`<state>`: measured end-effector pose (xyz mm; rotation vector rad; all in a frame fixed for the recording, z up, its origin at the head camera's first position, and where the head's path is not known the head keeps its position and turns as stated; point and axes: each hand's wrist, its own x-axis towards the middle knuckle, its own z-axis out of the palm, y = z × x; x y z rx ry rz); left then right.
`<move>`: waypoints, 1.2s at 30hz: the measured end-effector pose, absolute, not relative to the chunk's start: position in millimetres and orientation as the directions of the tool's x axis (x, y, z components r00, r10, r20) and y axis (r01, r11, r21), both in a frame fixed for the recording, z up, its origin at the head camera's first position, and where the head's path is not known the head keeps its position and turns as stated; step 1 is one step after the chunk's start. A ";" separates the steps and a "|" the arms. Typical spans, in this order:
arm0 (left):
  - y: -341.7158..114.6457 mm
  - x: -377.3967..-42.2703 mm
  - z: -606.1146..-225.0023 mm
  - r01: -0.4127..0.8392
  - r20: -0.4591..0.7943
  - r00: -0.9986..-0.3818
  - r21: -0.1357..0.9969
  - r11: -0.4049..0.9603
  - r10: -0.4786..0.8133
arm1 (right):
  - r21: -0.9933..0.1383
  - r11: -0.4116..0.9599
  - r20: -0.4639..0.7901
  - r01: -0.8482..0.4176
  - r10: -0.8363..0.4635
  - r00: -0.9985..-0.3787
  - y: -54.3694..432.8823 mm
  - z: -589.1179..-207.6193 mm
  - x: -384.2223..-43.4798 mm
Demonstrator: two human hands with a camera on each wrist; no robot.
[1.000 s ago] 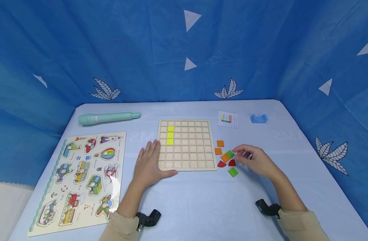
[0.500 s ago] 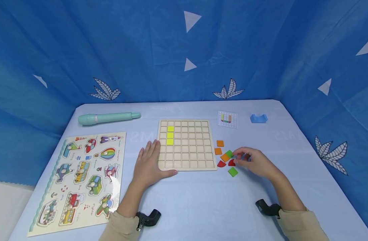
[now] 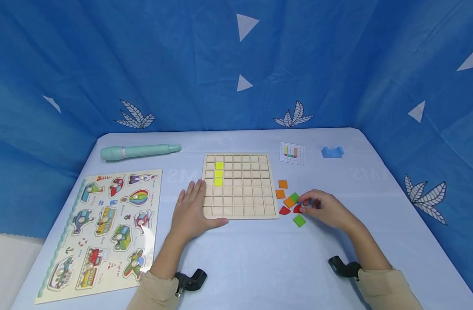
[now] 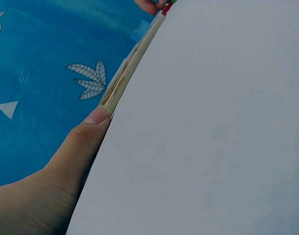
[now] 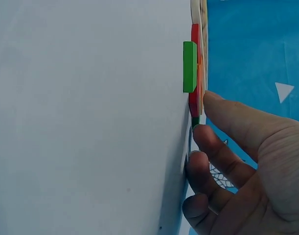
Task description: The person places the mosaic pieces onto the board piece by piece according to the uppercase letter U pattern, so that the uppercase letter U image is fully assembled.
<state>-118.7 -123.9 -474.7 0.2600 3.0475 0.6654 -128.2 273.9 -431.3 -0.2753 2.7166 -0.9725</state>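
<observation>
My left hand [image 3: 190, 217] lies with straight fingers at the left edge of a wooden grid board [image 3: 236, 193]. Its thumb [image 4: 78, 149] rests against the board's front edge in the left wrist view. Three yellow square tiles [image 3: 218, 174] fill a column of the board. To the board's right, my right hand [image 3: 329, 209] hovers low, fingers bent and thumb apart from them. Its thumb tip is right at a red quarter-round tile [image 3: 297, 209], and its index fingertip is by a green square tile [image 3: 294, 197]. In the right wrist view, a nearer green tile [image 5: 189, 67] overlaps red ones.
Orange tiles [image 3: 282, 184], another red quarter-round tile [image 3: 284, 210] and a green tile [image 3: 299, 221] lie beside the board. Behind are a pattern card [image 3: 292, 153], a blue holder [image 3: 332, 152] and a green microphone-shaped thing [image 3: 139, 151]. A picture puzzle board [image 3: 100, 232] lies left.
My right hand has shifted slightly down and toward the red quarter-round tile, its thumb now at that tile's edge. My left hand stays in place.
</observation>
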 end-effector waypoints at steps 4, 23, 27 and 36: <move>-124.1 -118.4 -474.6 0.159 0.027 -0.986 0.418 0.895 0.162 | -0.636 0.765 -0.161 -0.104 -0.263 -0.951 273.9 -433.5 -129.3; -124.2 -117.9 -474.2 0.156 0.021 -0.987 0.422 0.893 0.162 | -0.610 0.790 -0.178 -0.060 -0.211 -0.961 275.9 -433.4 -130.3; -123.6 -118.2 -473.6 0.157 0.021 -0.986 0.423 0.892 0.164 | -0.614 0.788 -0.176 -0.051 -0.199 -0.964 276.3 -434.5 -130.6; -123.2 -118.7 -474.0 0.157 0.019 -0.986 0.424 0.892 0.164 | -0.626 0.779 -0.189 -0.032 -0.192 -0.963 275.1 -434.7 -131.1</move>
